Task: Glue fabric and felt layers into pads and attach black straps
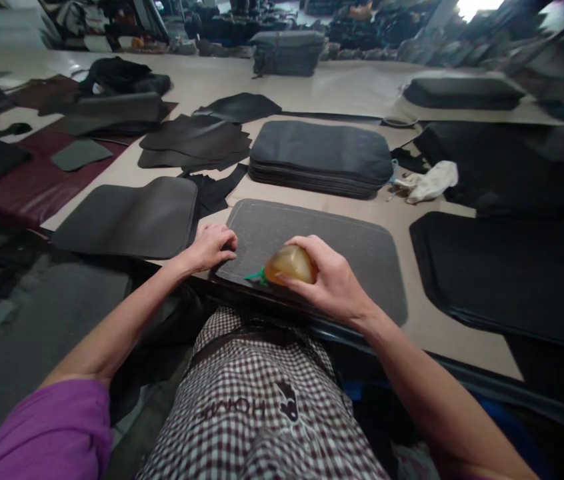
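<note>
My right hand [329,283] is wrapped round a rounded, amber squeeze bottle [292,264] with a thin green nozzle, which points left, low over the front edge of a dark grey rounded panel [362,257]. A pale line runs along the panel's border. At that panel's left edge rests my left hand [213,245], its fingers curled; whether they pinch anything is hidden. Left of it lies another dark, smooth panel [132,217], slightly wavy.
Behind the grey panel is a thick stack of black panels [319,150], with a whitish cloth [435,182] to its right. Larger black panels [502,273] lie at right. Dark scraps [217,190] and loose sheets [195,140] sit back left. The table edge runs close before my apron.
</note>
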Demonstrator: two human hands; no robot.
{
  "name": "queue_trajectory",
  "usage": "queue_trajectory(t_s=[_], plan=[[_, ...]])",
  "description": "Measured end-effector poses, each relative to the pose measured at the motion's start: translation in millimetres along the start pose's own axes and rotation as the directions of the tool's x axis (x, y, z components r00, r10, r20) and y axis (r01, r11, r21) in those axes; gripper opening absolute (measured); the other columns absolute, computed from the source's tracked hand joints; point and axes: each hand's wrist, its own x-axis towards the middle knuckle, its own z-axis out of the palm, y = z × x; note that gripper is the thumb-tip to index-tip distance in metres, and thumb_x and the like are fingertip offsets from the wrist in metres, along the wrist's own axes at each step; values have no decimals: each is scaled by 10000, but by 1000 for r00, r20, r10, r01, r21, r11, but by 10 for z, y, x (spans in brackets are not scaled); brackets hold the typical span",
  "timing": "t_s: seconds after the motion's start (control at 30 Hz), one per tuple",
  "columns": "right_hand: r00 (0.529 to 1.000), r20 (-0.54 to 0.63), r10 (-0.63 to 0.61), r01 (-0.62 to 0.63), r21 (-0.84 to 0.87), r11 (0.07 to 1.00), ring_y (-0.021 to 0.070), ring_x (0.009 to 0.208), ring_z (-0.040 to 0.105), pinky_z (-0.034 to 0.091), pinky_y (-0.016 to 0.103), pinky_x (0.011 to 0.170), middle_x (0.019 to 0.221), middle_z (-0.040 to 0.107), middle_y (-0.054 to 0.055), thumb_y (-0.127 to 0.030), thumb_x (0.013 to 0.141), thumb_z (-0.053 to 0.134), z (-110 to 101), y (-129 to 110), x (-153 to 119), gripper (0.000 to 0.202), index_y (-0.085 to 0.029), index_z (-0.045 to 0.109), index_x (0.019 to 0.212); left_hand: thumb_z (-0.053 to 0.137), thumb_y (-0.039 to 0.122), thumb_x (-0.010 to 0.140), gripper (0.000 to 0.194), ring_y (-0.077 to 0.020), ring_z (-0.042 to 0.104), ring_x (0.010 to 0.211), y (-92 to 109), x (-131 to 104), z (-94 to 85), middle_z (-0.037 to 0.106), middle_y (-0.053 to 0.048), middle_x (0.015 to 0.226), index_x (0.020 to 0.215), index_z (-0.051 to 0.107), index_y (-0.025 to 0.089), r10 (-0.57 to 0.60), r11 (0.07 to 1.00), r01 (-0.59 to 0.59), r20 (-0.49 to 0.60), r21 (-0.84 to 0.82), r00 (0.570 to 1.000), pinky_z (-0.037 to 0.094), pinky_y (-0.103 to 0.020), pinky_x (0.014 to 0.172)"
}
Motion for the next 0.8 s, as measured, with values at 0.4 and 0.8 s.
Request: queue_trajectory(t_s=[0.4,0.8], plan=[[907,-85,412,-417,-41,908,269,1033,696,596,385,856,1209,688,64,-508,863,781,-1186,444,-1259,503,-279,625,1282,764,423,858,262,-266,577,1049,-172,95,6,675,-47,1049,1022,676,238,19,995,-22,29,97,999,398,-426,962],[516,-404,755,-722,270,637,315,1052,715,625,444,928,1148,727,32,-516,721,873,-1768,706,-2419,592,-309,674,1238,498,548,912,318,-354,614,996,-69,128,-63,680,-85,996,955,666,281,50,986,-51,14,160,999,473,-502,872]])
